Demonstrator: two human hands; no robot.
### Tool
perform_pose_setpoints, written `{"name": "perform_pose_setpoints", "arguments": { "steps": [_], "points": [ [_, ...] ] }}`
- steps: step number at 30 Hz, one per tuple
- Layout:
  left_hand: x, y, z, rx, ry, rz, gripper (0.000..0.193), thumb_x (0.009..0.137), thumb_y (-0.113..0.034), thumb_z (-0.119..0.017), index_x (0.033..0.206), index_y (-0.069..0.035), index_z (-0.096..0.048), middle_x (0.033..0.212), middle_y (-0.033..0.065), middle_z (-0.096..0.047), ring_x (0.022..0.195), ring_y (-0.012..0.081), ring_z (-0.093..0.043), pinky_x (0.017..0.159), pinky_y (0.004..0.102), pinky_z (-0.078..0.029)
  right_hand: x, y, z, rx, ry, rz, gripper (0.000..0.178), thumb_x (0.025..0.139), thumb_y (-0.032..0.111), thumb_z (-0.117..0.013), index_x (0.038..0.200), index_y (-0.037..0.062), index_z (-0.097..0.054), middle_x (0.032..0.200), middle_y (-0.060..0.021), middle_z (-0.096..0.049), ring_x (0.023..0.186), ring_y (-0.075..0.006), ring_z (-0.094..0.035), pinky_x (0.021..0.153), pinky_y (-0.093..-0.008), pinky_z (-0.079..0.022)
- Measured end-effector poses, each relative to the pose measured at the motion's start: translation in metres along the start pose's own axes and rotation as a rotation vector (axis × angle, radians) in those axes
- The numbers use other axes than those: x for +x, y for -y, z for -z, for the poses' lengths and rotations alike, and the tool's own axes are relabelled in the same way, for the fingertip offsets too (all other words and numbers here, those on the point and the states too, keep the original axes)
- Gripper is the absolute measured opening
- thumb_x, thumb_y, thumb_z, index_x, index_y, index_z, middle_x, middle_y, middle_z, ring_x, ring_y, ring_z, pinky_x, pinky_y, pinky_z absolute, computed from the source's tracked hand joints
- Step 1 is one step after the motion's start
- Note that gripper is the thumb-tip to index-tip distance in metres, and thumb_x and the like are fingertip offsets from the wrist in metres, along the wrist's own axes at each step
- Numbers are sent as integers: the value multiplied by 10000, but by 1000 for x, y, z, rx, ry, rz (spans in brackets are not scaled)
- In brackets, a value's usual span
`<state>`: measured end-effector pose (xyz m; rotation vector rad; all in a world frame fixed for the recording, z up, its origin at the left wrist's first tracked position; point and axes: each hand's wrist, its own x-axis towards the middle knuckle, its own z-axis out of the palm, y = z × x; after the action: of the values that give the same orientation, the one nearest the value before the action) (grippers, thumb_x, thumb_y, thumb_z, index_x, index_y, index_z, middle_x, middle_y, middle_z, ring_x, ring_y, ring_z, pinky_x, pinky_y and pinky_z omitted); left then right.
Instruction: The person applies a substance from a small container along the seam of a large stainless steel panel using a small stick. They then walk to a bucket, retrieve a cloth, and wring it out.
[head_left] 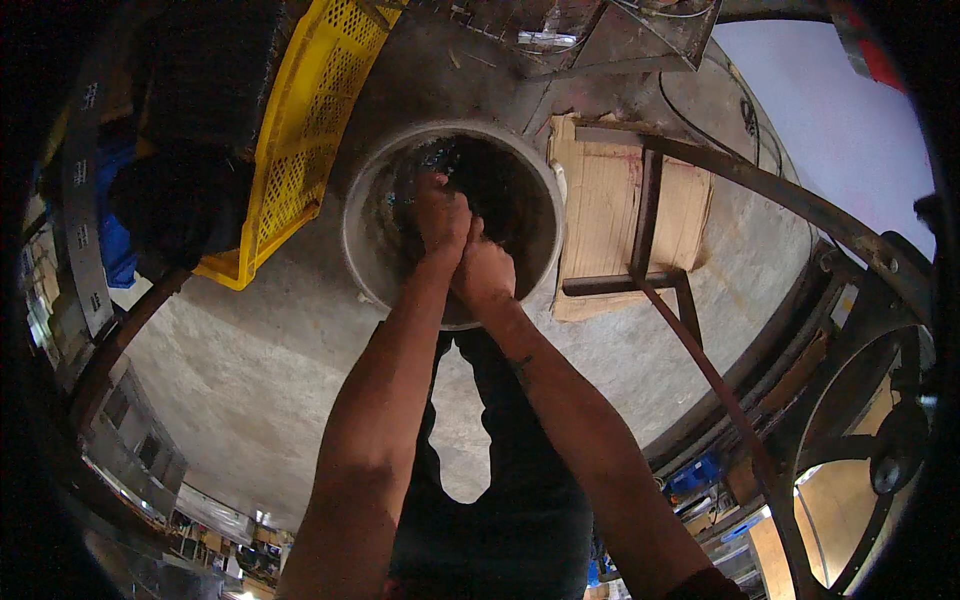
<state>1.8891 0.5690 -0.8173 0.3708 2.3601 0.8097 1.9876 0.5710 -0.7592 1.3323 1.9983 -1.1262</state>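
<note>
A round grey metal tub (354,235) stands on the floor in front of me, with dark, wet-looking contents (500,185) inside. Both my arms reach over its near rim. My left hand (442,215) is closed above the contents, its knuckles toward the far side. Pressed against it, a little nearer and to the right, my right hand (487,268) is closed too. Whatever the fingers grip is hidden by the hands and the shadow in the tub. Small bluish glints show just beyond the left hand.
A yellow perforated plastic crate (300,130) stands at the left. Right of the tub, flattened cardboard (600,215) lies under a rusty metal frame (650,205). A large spoked wheel (885,470) is at the lower right. My dark-trousered legs (500,480) are close to the tub's near side.
</note>
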Motion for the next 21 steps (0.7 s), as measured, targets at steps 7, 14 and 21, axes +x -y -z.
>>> {"name": "perform_pose_setpoints", "arguments": {
  "steps": [7,14,21],
  "points": [
    [-9,-25,13,-650,350,438,563,985,-106,-753,1516,-35,-583,1484,214,-643,1420,383,-604,1251,487,-455,28,-44,20,473,370,223,490,985,304,-808,1314,-29,-664,967,-142,-787,743,-244,-759,652,-400,-595],
    [-3,-38,126,400,721,-919,825,952,-126,-792,1710,-161,-470,1784,158,-426,1688,306,-361,1368,529,-296,-8,-48,69,1408,1066,-282,234,1042,295,-789,1035,73,-715,824,-24,-647,589,-81,-514,530,-255,-393],
    [-7,-49,133,873,1014,-1297,611,1017,-223,-697,1615,-249,-578,1652,33,-567,1611,240,-456,1377,487,-328,-23,-59,48,1470,1176,-47,207,1090,261,-768,1140,66,-723,985,-68,-723,644,-63,-578,498,-242,-433]
  ]
}}
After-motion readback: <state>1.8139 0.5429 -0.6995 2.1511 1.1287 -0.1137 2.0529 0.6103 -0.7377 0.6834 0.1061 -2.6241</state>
